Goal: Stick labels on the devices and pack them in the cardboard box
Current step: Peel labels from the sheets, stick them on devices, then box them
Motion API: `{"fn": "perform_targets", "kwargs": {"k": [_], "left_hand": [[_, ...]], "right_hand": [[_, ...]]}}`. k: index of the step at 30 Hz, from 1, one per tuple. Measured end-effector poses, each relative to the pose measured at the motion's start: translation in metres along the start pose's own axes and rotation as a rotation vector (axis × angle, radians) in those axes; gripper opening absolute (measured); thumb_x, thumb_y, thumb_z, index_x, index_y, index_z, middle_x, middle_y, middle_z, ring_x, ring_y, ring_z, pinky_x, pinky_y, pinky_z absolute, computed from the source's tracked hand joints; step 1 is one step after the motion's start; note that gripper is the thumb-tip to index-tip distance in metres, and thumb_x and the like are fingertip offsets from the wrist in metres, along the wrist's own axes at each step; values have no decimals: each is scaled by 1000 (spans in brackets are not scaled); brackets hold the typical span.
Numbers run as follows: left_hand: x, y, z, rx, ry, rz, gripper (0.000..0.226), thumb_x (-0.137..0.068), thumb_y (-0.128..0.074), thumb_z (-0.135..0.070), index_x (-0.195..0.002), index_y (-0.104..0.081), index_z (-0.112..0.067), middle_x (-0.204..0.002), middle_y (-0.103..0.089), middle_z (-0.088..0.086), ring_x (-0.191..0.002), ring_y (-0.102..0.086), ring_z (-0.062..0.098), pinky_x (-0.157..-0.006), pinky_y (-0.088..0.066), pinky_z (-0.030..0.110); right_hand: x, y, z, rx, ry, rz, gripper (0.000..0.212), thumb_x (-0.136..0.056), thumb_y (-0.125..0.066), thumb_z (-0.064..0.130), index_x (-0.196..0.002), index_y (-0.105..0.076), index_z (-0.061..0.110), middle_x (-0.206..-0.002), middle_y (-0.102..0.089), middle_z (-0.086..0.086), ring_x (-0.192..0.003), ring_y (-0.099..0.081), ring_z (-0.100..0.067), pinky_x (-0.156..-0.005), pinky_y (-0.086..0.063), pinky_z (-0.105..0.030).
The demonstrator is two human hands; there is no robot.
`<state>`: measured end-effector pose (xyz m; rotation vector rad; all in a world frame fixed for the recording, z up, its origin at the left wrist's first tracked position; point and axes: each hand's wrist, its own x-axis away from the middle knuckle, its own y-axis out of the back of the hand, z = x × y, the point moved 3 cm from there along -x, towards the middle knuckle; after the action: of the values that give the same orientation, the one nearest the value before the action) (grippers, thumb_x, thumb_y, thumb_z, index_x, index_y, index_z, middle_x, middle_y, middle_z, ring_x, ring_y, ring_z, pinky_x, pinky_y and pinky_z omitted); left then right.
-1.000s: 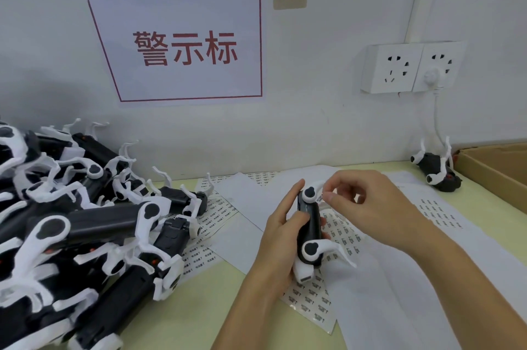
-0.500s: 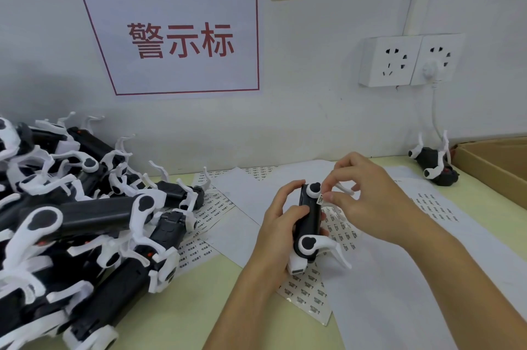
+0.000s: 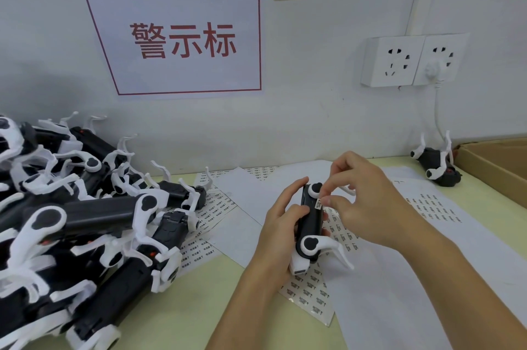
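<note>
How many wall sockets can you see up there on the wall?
2. The left socket and the right socket sit side by side on the wall at the right; the right one has a white plug in it. None seems hidden.

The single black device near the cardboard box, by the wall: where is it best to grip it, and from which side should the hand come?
Probably grip the lone device around its black body, between the white clips. Those clips stick upward and look thin, so they make poor handles. Come from above and from the front, because the wall is close behind it, the cardboard box stands on its right, and a white cable hangs down to it.
</note>
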<state>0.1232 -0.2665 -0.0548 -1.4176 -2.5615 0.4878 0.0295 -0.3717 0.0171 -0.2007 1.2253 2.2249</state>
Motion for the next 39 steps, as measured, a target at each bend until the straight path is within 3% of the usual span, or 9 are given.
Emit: {"fn": "perform_targets", "kwargs": {"k": [3,10,17,22,28,39], "left_hand": [[0,0,-1,-15,5,-16,54,-78,-51,-18,-122,-65,-45,-97,-70,18,-74,-66,34,-72,-56,40],[1,0,-1,-16,1,-31,53,-77,-53,-19,-122,-66,-44,-100,-67,23,-77,-65,35,-75,-56,42],[1,0,-2,-21,-8,-49,51,-77,-56,-20,-122,-66,-43,-100,-70,23,-80,-64,34,-80,-54,44],[1,1,-2,-36,-11,-50,50,-78,-56,-21,-122,-65,-43,-98,-70,22,-80,-64,33,-78,-54,43],[0,1,-1,-66,-17,-63,50,-78,-56,-20,-122,-65,-43,-103,-71,23,-84,-64,34,-87,-52,51],[0,2,0,-67,-22,-63,50,-78,-57,-21,-123,-64,-43,-104,-70,25,-84,-63,36,-93,-49,63]], "right_hand": [[0,0,1,16,16,-14,28,-83,-77,11,-69,-66,33,-94,-48,12,-96,-46,4,-77,-28,0],[0,-1,2,57,37,-19,30,-83,-77,12,-69,-64,35,-93,-46,15,-97,-44,7,-78,-28,1],[0,-3,3,35,37,-24,32,-84,-76,11,-69,-63,37,-94,-45,14,-98,-46,4,-81,-35,-11],[0,-3,3,37,38,-26,30,-84,-76,11,-69,-65,35,-95,-45,14,-98,-45,4,-81,-35,-11],[0,-3,4,47,43,-33,35,-84,-75,10,-67,-61,37,-95,-45,14,-97,-45,6,-78,-31,-2],[1,-2,7,30,45,-46,40,-84,-75,9,-65,-57,39,-94,-47,13,-97,-47,2,-78,-34,-7]]}}
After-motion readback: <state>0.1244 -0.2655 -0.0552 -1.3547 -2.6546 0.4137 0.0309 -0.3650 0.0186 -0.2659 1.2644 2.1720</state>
